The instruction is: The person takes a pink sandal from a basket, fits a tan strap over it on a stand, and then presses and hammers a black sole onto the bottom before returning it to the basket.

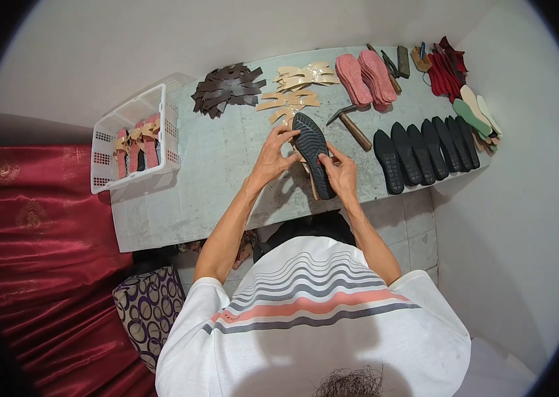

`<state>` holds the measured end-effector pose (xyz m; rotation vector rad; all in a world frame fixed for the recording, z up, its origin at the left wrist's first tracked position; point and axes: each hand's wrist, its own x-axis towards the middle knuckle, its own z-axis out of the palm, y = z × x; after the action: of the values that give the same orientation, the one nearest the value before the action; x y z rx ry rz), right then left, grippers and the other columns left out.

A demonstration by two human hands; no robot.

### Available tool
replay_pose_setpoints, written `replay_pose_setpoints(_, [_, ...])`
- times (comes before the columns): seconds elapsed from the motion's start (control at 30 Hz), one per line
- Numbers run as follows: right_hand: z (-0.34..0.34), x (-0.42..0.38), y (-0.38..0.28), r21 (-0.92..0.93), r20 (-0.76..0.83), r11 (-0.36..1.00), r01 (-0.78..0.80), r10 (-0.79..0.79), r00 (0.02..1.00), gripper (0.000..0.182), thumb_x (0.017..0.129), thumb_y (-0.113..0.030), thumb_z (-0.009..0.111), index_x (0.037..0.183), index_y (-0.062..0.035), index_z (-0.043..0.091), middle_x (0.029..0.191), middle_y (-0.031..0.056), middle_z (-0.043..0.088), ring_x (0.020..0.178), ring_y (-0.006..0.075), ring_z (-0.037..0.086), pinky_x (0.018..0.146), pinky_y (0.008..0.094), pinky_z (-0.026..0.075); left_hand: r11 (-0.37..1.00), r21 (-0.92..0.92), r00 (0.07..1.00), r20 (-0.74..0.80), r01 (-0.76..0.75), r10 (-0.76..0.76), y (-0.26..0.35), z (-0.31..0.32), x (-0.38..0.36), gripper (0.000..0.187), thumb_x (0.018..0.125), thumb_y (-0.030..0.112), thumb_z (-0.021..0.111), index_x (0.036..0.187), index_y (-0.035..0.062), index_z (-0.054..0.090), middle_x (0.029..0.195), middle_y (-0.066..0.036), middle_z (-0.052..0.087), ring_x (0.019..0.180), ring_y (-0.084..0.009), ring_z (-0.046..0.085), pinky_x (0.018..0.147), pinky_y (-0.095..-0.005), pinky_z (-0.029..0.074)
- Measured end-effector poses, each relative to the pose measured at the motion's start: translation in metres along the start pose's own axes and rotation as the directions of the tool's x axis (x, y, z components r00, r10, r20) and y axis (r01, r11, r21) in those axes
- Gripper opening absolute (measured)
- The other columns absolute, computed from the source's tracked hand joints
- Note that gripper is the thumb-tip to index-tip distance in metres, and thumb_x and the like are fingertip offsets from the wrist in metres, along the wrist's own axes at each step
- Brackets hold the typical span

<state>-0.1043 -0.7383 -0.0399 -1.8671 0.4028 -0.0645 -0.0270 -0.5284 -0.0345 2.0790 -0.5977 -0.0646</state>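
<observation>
Between my two hands is a sandal (311,149), its black ridged sole turned up toward me and a tan edge showing along one side. My left hand (273,155) grips it near the upper end, fingers on the edge and thumb lower down. Lower on the other side, my right hand (341,173) has its thumb pressed on the sole. The sandal's upper side is mostly hidden. A hammer (356,132) lies just right of it on the table, and cream straps (289,100) lie beyond.
Black soles (425,151) stand in a row at the right. Pink insoles (373,78), dark brown straps (228,89), red strap pieces (446,74) and some tools (393,63) lie along the back of the table (154,221). A white basket (172,142) at left holds sandals.
</observation>
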Motion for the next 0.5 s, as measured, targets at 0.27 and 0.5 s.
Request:
replay_pose_setpoints(0.27, [0.001, -0.002, -0.006, -0.171, -0.030, 0.980, 0.102, -0.108, 0.994, 0.049, 0.094, -0.029, 0.073, 0.135, -0.0031, 0.069, 0.094, 0.0270, 0.076, 0.078, 0.0361, 0.075, 0.075, 0.0441, 0.056, 0.999, 0.006, 0.998, -0.038, 0.044, -0.043, 0.006, 0.006, -0.001, 0.062, 0.075, 0.009, 0.083, 0.135, 0.0089, 0.066, 0.145, -0.015, 0.048, 0.130, -0.0335, 0.058, 0.111, -0.0460, 0.054])
replay_pose_setpoints(0.5, [-0.001, -0.003, -0.015, -0.251, -0.012, 0.963, 0.098, -0.105, 0.994, 0.049, 0.094, -0.030, 0.072, 0.135, -0.0040, 0.070, 0.097, 0.0274, 0.076, 0.081, 0.0389, 0.075, 0.077, 0.0467, 0.056, 0.905, -0.370, 0.972, -0.026, 0.208, -0.234, -0.005, 0.012, 0.000, 0.059, 0.078, 0.008, 0.086, 0.133, 0.0075, 0.068, 0.158, -0.021, 0.041, 0.130, -0.0336, 0.059, 0.117, -0.0463, 0.049])
